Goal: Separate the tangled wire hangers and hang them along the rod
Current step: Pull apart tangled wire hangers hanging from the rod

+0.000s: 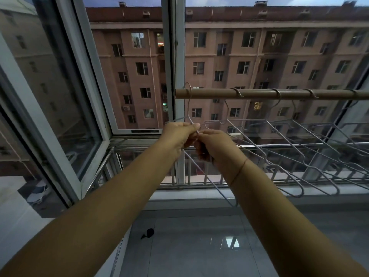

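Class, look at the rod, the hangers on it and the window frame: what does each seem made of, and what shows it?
Rod: tan, matt and evenly round, so perhaps bamboo, wood or a cardboard tube; cannot tell which.
Hangers: thin bent wire with a pale, even coat, probably coated metal.
Window frame: smooth white sections, plastic or painted metal.

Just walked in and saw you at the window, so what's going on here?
A person is hanging wire hangers along a rod in front of the window. Both the left hand and the right hand pinch one wire hanger, whose hook looks looped over the rod's left end. Several other hangers already hang spaced out to the right.
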Motion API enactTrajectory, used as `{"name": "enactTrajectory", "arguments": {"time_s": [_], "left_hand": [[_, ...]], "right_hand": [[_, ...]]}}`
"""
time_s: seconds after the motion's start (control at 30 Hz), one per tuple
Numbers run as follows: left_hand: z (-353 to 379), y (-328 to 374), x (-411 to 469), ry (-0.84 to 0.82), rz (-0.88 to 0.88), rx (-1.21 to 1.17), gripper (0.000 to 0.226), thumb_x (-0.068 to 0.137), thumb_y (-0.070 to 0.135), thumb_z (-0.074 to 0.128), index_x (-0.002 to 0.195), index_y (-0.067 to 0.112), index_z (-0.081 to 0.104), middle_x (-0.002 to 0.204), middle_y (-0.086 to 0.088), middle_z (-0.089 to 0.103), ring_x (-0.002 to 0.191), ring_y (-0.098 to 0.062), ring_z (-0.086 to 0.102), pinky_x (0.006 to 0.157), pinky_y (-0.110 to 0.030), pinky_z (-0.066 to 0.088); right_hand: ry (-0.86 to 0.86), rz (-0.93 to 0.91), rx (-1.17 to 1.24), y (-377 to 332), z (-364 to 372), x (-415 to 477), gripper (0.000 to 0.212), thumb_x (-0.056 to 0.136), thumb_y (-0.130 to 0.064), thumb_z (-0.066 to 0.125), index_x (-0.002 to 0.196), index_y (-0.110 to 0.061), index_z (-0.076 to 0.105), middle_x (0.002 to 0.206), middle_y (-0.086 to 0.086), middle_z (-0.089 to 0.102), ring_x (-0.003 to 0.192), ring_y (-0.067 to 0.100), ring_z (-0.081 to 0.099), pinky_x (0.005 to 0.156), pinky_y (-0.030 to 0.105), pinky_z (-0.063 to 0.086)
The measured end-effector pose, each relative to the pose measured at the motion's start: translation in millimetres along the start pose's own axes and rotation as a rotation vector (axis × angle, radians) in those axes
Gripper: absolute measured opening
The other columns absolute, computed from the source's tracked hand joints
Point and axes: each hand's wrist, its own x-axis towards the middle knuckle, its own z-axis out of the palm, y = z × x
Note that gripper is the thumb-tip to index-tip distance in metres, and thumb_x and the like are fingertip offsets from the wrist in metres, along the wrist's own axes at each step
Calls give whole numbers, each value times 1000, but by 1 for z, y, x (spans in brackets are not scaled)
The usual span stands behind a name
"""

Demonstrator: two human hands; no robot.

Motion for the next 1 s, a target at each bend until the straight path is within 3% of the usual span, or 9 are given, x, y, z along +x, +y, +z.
{"name": "enactTrajectory", "arguments": {"time_s": [0.17, 0.23, 0.33, 0.4, 0.53, 0.63, 0.77, 0.9, 1.0], "left_hand": [[-4, -10, 0, 10, -23, 2, 18, 85, 12, 66, 100, 3, 67, 70, -4, 65, 50, -7, 60, 41, -13, 48], [-5, -12, 0, 41, -17, 25, 29, 85, 15, 66, 111, 1, 64, 81, -6, 65, 66, -11, 59, 54, -18, 52], [-4, -12, -3, 190, 94, 155, 43, 85, 22, 66, 124, 10, 52, 111, -3, 56, 93, -16, 52, 77, -27, 43], [2, -7, -9, 253, 289, 204, 39, 87, 24, 63, 122, 16, 49, 117, -2, 52, 103, -16, 52, 82, -27, 43], [32, 6, -22, 78, 549, 250, 21, 90, 22, 58, 111, 18, 57, 99, 6, 57, 88, -3, 54, 67, -10, 45], [59, 7, -18, -72, 340, 196, 20, 93, 24, 54, 110, 15, 58, 87, 11, 54, 80, -2, 51, 62, -17, 40], [85, 2, -3, -71, 32, 102, 20, 93, 16, 53, 73, 19, 52, 75, 0, 52, 73, -14, 51, 70, -28, 46], [96, -2, 4, -109, -101, 26, 12, 92, 10, 55, 81, 7, 59, 74, -7, 62, 61, -13, 60, 55, -20, 52], [103, 2, 9, -102, -51, 23, 12, 91, 9, 54, 90, 2, 63, 75, -7, 65, 57, -12, 61, 48, -17, 53]], "right_hand": [[-35, 39, 1, 7, 1, -9, 24, 95, -15, 42, 100, -3, 62, 76, 11, 60, 68, 20, 57, 65, 31, 53], [4, -16, -217, 6, -6, -13, 25, 95, -18, 42, 99, -2, 61, 85, 14, 60, 75, 22, 55, 78, 36, 53], [201, -288, -498, -4, -30, -21, 21, 94, -19, 43, 93, -9, 62, 81, 5, 60, 63, 13, 53, 58, 23, 50], [362, -414, -542, -9, -55, -24, 19, 93, -18, 46, 106, -13, 60, 83, -2, 61, 56, 1, 54, 47, 12, 44], [460, -359, -760, -4, -100, -24, 22, 93, -18, 48, 109, -9, 60, 96, 4, 62, 72, 8, 55, 59, 15, 43], [319, -216, -826, 10, -111, -27, 22, 93, -20, 47, 105, -7, 61, 92, 11, 65, 71, 14, 58, 59, 19, 46], [225, -118, -610, 22, -112, -32, 22, 93, -19, 47, 102, -6, 62, 83, 9, 66, 76, 21, 63, 69, 28, 53], [233, -140, -469, 23, -109, -27, 17, 92, -15, 50, 97, -7, 64, 65, 3, 60, 57, 12, 54, 53, 20, 46], [258, -167, -406, 15, -103, -20, 17, 92, -13, 50, 92, -5, 65, 62, 3, 58, 54, 11, 52, 52, 19, 46]]}}
